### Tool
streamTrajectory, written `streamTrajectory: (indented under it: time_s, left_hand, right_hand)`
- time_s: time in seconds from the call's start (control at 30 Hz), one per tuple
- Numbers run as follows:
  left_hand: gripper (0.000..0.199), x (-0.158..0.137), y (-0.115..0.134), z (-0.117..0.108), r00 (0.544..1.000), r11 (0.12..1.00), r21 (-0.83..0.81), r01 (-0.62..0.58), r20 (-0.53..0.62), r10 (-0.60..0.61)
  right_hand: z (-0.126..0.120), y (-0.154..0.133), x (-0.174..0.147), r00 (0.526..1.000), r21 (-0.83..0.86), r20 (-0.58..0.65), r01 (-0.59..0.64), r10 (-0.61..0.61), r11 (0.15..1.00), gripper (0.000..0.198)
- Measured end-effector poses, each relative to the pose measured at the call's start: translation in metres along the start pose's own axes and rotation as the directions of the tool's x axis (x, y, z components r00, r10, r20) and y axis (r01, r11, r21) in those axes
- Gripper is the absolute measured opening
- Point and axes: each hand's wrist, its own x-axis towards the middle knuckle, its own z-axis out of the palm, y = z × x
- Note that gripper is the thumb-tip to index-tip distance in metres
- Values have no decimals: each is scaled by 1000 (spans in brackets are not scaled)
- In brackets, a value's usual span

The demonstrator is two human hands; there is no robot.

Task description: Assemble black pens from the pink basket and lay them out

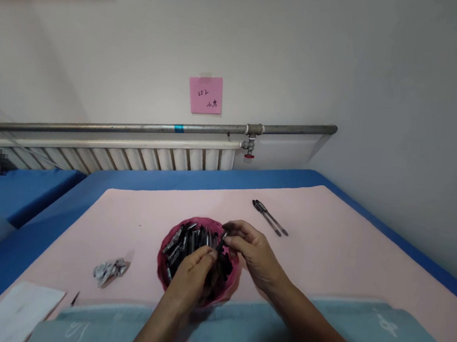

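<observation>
A pink basket [160, 264] with a wavy rim holds many black and clear pen parts [192, 239]. Above its right side, both my hands meet at a small dark pen part [221, 243], which looks like a cap. My left hand [193, 276] pinches its lower end between thumb and fingers. At the upper end, the thumb and fingertips of my right hand [258, 253] close on it. My fingers cover some of the piece, so its exact shape is unclear. Two capped black pens [269, 218] lie side by side beyond my right hand.
Crumpled grey paper [110, 271] lies left of the basket on the pink table cover [138, 210]. White paper [20, 309] and a small dark piece [75, 299] are at the near left. Blue-green cloth [343, 324] runs along the front. A radiator [152, 157] and pipe [135, 129] stand behind.
</observation>
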Motion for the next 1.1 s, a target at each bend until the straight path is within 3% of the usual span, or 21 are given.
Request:
streamTrajectory:
  time_s: [0.2, 0.33, 0.47, 0.67, 0.83, 1.1]
  left_hand:
    - [25, 1, -2, -1, 996, 989, 124, -83, -32, 87]
    - [26, 2, -3, -2, 966, 920, 318, -228, -45, 255]
    - [27, 3, -3, -2, 950, 861, 430, -269, -25, 310]
    - [27, 5, -3, -2, 967, 924, 305, -231, -30, 252]
    - [30, 6, -5, -3, 966, 928, 293, -230, -47, 254]
    - [27, 9, -10, -4, 967, 931, 280, -233, -32, 252]
  right_hand:
    - [-2, 0, 1, 1000, 41, 26, -18, 17, 999, 23]
    - [0, 1, 2, 1000, 26, 6, -29, 29, 999, 22]
    - [2, 3, 3, 994, 22, -4, -105, 105, 994, 20]
    - [5, 3, 4, 982, 93, 61, -186, 180, 978, 18]
    - [4, 7, 5, 990, -14, 7, -139, 139, 990, 21]
    - [2, 7, 6, 994, -30, 6, -106, 106, 994, 21]
